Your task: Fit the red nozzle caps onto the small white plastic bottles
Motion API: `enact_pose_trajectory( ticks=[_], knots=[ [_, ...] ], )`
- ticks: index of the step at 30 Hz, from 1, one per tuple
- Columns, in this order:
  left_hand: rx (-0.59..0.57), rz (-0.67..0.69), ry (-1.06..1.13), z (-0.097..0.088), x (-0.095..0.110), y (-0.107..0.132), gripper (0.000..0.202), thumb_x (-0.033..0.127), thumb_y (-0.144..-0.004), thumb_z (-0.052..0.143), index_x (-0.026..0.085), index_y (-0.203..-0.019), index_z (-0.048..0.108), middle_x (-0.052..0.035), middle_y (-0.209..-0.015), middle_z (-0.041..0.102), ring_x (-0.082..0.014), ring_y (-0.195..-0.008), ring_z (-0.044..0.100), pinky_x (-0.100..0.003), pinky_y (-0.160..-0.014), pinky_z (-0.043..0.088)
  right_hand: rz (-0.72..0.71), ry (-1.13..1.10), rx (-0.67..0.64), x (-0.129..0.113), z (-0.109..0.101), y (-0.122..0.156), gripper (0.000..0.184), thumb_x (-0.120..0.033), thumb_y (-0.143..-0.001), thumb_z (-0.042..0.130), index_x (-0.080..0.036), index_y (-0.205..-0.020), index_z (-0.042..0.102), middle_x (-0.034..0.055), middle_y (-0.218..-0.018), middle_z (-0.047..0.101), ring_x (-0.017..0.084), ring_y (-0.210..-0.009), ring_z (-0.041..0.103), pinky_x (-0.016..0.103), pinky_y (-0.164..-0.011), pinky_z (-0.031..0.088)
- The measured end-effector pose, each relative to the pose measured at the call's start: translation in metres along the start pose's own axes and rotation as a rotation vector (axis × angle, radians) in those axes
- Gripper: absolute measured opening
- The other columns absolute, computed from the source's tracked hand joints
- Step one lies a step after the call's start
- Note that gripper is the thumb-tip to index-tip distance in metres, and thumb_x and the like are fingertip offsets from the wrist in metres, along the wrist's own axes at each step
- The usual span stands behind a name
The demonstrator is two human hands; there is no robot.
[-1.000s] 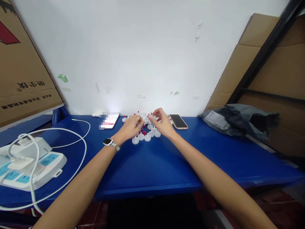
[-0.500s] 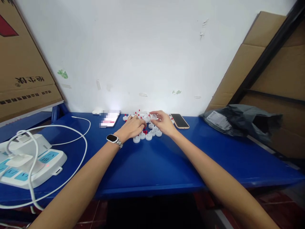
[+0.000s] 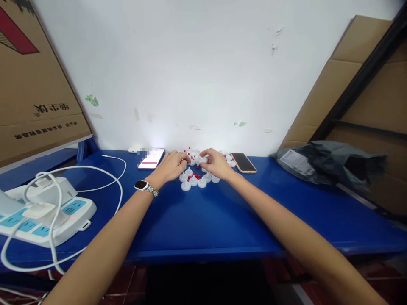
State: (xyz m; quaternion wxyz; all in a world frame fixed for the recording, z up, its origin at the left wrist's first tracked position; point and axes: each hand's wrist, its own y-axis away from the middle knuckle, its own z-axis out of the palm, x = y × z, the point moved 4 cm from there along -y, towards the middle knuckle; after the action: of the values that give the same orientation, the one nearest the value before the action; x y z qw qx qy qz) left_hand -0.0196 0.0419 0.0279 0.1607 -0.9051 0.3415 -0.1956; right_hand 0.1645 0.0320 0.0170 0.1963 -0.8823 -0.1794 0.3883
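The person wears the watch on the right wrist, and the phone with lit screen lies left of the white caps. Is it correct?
Not quite: the head view shows the watch on the left wrist. The lit phone does lie left of the white caps.

Left hand: fingers bent beside white caps
Right hand: pinching one cap
Red pieces: among the caps
Dark phone: right of them
Power strip: left on blue table
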Motion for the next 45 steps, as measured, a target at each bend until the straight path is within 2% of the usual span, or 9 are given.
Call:
enact_pose_trajectory(
  ticks=[8,13,17,20,23,28,33,38,45],
  knots=[
    [-0.017,0.008,0.081,0.007,-0.014,0.004,0.028,0.037,-0.086,0.053,0.021,-0.101,0.071,-0.0075,-0.092,0.065,-0.0217,-0.081,0.061,-0.034,-0.074,0.047,-0.116,0.191,0.01,-0.007,0.019,-0.021,0.011,-0.03,-0.078,0.068,-0.021,-0.08,0.074,0.0073,-0.098,0.065,0.023,-0.098,0.057,0.038,-0.091,0.042],
    [-0.039,0.048,0.093,0.012,-0.014,0.003,0.026,0.039,-0.087,0.056,0.022,-0.099,0.072,-0.0065,-0.089,0.065,-0.0209,-0.08,0.061,-0.032,-0.073,0.046,-0.051,0.173,-0.232,-0.006,0.03,-0.027,0.012,-0.024,-0.078,0.064,-0.019,-0.081,0.074,0.0028,-0.078,0.07,0.017,-0.073,0.061,0.03,-0.073,0.042],
    [-0.041,0.041,0.079,0.014,-0.018,0.003,0.024,0.037,-0.087,0.056,0.022,-0.096,0.072,-0.0064,-0.09,0.067,-0.0211,-0.08,0.062,-0.032,-0.072,0.045,-0.037,0.273,-0.301,-0.004,0.031,-0.028,0.014,-0.02,-0.076,0.062,-0.021,-0.08,0.075,0.0003,-0.074,0.072,0.018,-0.076,0.063,0.036,-0.087,0.037],
    [-0.034,0.036,0.085,0.013,-0.018,0.002,0.023,0.037,-0.087,0.056,0.022,-0.094,0.072,-0.0066,-0.09,0.069,-0.0212,-0.08,0.062,-0.032,-0.072,0.045,-0.039,0.353,-0.275,0.0,0.025,-0.03,0.023,-0.02,-0.077,0.06,-0.025,-0.093,0.076,0.0012,-0.079,0.073,0.023,-0.087,0.062,0.044,-0.094,0.032],
    [-0.022,0.042,0.076,0.011,-0.014,0.002,0.023,0.036,-0.089,0.053,0.022,-0.092,0.072,-0.0066,-0.089,0.07,-0.0221,-0.082,0.062,-0.033,-0.073,0.045,-0.047,0.468,-0.175,0.008,0.016,-0.036,0.031,-0.02,-0.075,0.06,-0.025,-0.102,0.075,0.0086,-0.091,0.072,0.031,-0.1,0.056,0.047,-0.091,0.032],
    [-0.001,0.042,0.057,0.009,-0.009,0.003,0.026,0.037,-0.091,0.051,0.021,-0.092,0.072,-0.0075,-0.087,0.068,-0.0235,-0.084,0.06,-0.035,-0.074,0.044,-0.05,0.541,-0.204,0.018,0.019,-0.046,0.015,-0.031,-0.076,0.067,-0.019,-0.082,0.074,0.0155,-0.093,0.069,0.035,-0.102,0.052,0.052,-0.092,0.031],
    [0.024,0.055,0.067,0.006,-0.007,0.004,0.029,0.04,-0.093,0.049,0.02,-0.097,0.07,-0.0077,-0.092,0.066,-0.0236,-0.088,0.06,-0.037,-0.079,0.045,0.073,0.394,-0.169,0.014,0.006,-0.043,0.018,-0.037,-0.076,0.069,-0.019,-0.073,0.067,0.0066,-0.079,0.069,0.026,-0.089,0.057,0.046,-0.091,0.035],
    [0.121,0.053,0.139,0.0,0.009,0.005,0.034,0.047,-0.097,0.043,0.021,-0.111,0.06,-0.0076,-0.102,0.062,-0.0216,-0.09,0.059,-0.036,-0.081,0.046,0.113,-0.079,-0.054,0.002,-0.017,-0.016,0.032,-0.05,-0.078,0.065,-0.018,-0.075,0.063,0.0013,-0.069,0.063,0.015,-0.065,0.054,0.029,-0.064,0.041],
    [0.101,0.121,0.14,0.007,0.044,0.004,0.032,0.04,-0.103,0.027,0.021,-0.087,0.047,-0.0041,-0.083,0.057,-0.0194,-0.078,0.052,-0.033,-0.071,0.041,0.185,-0.541,-0.012,-0.007,-0.008,0.019,0.047,-0.064,-0.071,0.069,-0.019,-0.068,0.056,-0.0017,-0.06,0.058,0.012,-0.056,0.049,0.026,-0.056,0.041]
  ],
)
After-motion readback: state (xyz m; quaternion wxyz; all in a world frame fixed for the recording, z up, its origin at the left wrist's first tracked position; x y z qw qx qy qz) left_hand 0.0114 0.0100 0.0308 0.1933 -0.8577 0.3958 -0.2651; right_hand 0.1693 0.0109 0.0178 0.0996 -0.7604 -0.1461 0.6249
